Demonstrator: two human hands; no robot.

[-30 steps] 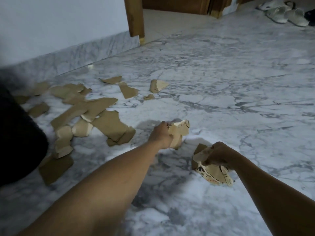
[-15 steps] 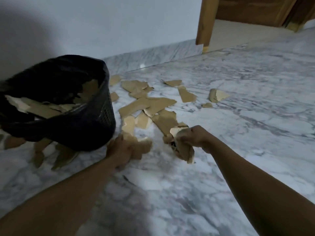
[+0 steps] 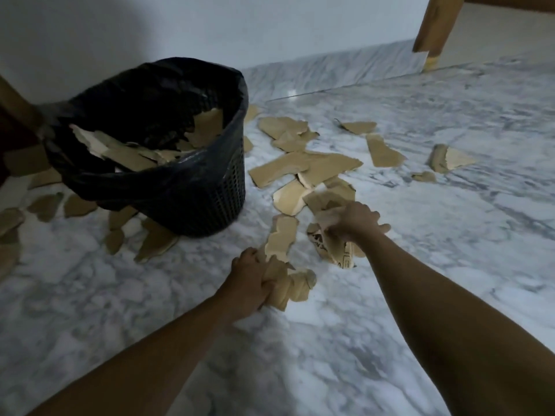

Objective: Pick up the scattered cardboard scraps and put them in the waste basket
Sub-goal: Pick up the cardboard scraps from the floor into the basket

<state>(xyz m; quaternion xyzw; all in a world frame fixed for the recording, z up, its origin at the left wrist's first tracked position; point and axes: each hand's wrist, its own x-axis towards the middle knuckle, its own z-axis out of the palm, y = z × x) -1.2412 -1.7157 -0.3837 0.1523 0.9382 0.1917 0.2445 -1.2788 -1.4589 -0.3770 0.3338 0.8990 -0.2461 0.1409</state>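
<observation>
**Gathering cardboard scraps beside the waste basket**

Both hands are low over the marble floor (image 3: 435,280), each closed round torn cardboard.

- Left hand (image 3: 251,279): fingers curled round a crumpled bunch of brown scraps (image 3: 292,288). A long pale scrap (image 3: 283,234) runs from the knuckles toward the basket; I cannot tell whether it is in the grip or only lying against the hand.
- Right hand (image 3: 352,221): knuckles up, gripping a wad of printed cardboard (image 3: 332,250) – dark lettering shows on its lower edge, too blurred to read.

The waste basket (image 3: 195,202), dark mesh lined with a black plastic bag (image 3: 144,85), stands to the left of the hands, near the pale wall (image 3: 240,25). Its mouth tips toward the camera and torn pieces (image 3: 129,153) already lie inside.

Loose scraps on the floor:
- a main cluster (image 3: 312,166) just right of the basket, beyond the right hand, pieces overlapping;
- a folded piece (image 3: 450,157) and small bits farther right, apart from the cluster;
- more pieces (image 3: 45,205) left of the basket and some tucked against its foot (image 3: 156,244).

A wooden door frame (image 3: 435,22) meets the floor at upper right.
</observation>
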